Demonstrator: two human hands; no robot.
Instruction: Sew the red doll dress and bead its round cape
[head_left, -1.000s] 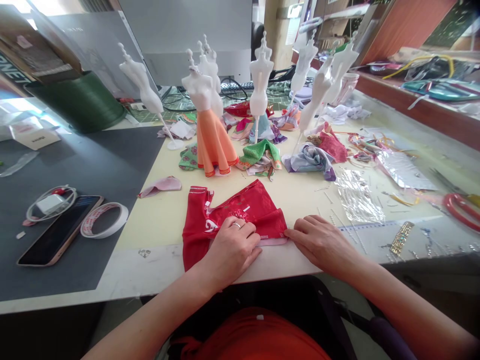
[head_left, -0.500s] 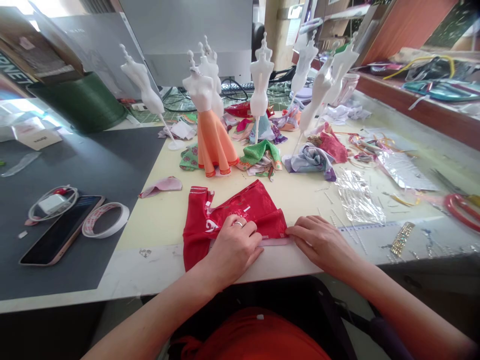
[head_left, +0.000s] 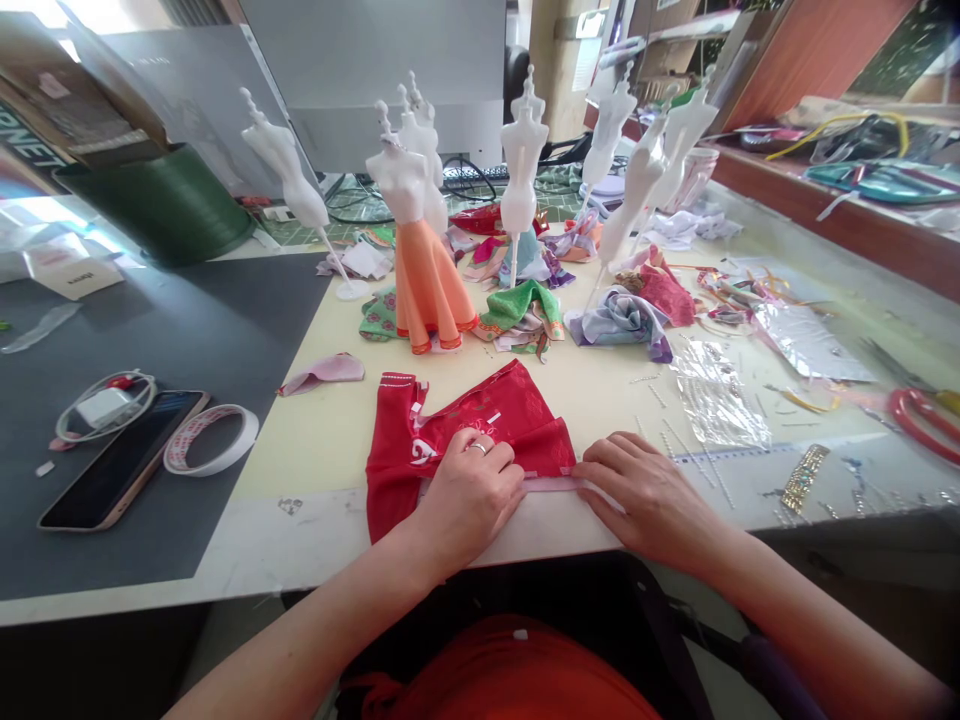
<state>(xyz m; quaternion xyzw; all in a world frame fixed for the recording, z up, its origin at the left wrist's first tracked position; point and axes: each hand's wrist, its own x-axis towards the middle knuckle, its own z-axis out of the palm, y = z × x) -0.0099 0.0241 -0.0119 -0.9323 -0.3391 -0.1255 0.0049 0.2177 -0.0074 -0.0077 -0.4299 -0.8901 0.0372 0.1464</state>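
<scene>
A red piece of doll-sized clothing fabric [head_left: 517, 410] with a printed pattern lies on the table in front of me. Along its near edge runs a narrow pale pink strip [head_left: 553, 484]. My left hand [head_left: 480, 480], with a ring on one finger, presses on the fabric with curled fingers, thumb at the near edge. At the right corner, my right hand [head_left: 637, 490] has its fingertips and thumb closed about the edge where fabric and strip meet. The fingertips partly hide what lies between them.
Several white doll mannequins stand behind, one wearing an orange skirt [head_left: 429, 285]. Cloth scraps [head_left: 525, 310] lie around their bases. A phone [head_left: 124, 460] and tape roll [head_left: 211, 440] are at left. Bead strands [head_left: 697, 462], a gold trim piece [head_left: 805, 478] and red-handled scissors [head_left: 919, 425] lie right.
My right hand has shifted slightly at the corner, its thumb now lower along the pale strip. The left hand and the red fabric look nearly unmoved.
</scene>
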